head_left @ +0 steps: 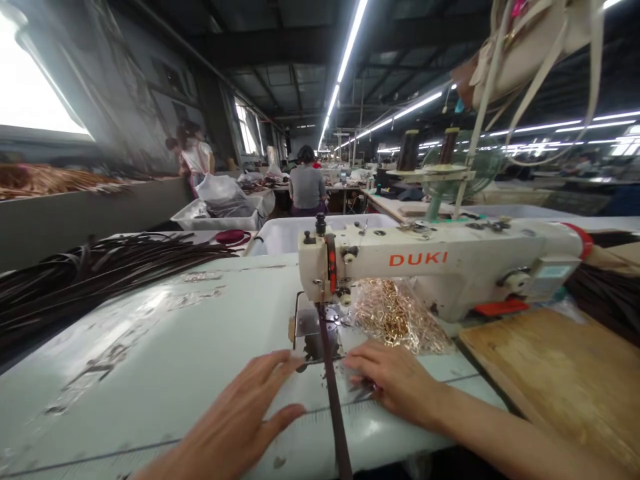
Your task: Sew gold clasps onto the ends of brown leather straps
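A long dark brown strap (pixel 333 393) runs from under the needle of the white sewing machine (pixel 370 253) toward the front edge of the table. To the left of the strap, my left hand (pixel 250 407) is open, thumb apart from the fingers, by the metal needle plate (pixel 307 323). My right hand (pixel 395 380) is on the strap's other side, its fingers curled. Beneath those fingers shows a small dark pointed tool that looks like thread snips (pixel 364 392), partly hidden and blurred. Neither hand visibly grips the strap.
Behind the right hand lies a clear bag of gold metal hooks (pixel 390 313). A wooden board (pixel 555 380) is at right. Dark straps (pixel 100 270) pile up at left, near a maroon strap roll (pixel 233 237). A white bin (pixel 280 230) stands behind the machine; people sit farther back.
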`<state>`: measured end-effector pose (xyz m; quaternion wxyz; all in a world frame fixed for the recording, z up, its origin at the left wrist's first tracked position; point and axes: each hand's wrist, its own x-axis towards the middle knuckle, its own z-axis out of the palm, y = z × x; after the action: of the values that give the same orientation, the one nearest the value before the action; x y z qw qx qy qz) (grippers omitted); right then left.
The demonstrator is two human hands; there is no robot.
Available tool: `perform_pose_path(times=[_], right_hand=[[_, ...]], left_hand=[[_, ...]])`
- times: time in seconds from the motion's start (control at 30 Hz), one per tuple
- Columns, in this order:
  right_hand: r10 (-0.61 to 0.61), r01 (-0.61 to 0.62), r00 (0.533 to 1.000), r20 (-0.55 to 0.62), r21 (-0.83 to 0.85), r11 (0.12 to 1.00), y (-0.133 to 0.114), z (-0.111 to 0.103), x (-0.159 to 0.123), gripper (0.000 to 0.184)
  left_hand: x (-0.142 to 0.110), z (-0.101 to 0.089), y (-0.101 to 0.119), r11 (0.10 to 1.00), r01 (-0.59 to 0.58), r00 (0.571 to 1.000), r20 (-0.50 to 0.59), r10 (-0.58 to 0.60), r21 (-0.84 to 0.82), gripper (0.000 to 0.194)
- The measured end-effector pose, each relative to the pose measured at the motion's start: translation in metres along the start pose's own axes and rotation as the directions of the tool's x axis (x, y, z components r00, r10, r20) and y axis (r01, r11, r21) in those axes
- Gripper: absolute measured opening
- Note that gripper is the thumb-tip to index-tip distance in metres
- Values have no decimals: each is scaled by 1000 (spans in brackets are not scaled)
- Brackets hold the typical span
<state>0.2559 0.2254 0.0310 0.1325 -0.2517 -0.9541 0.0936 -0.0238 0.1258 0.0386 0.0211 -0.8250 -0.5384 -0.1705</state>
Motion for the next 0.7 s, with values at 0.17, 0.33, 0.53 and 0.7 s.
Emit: perform_pose_path(times=[0.17, 0.33, 0.53, 0.7], right_hand=[[-47, 47, 999, 18, 6, 999, 3, 12, 9, 60], [-140, 135, 989, -52, -88, 987, 14, 28, 15, 44], [-276, 202, 928, -251, -283, 938, 23, 38, 21, 29], [-299, 210, 912, -279, -307, 928, 25, 42, 21, 29]], left_hand=[[62, 34, 12, 989, -143, 975, 168, 147, -36, 81], [74, 24, 3, 961, -271, 962, 33, 270, 56, 74], [78, 59, -25, 938, -332, 929, -138, 343, 96, 62], [76, 87, -33, 922, -387, 890, -258, 375, 7, 26]])
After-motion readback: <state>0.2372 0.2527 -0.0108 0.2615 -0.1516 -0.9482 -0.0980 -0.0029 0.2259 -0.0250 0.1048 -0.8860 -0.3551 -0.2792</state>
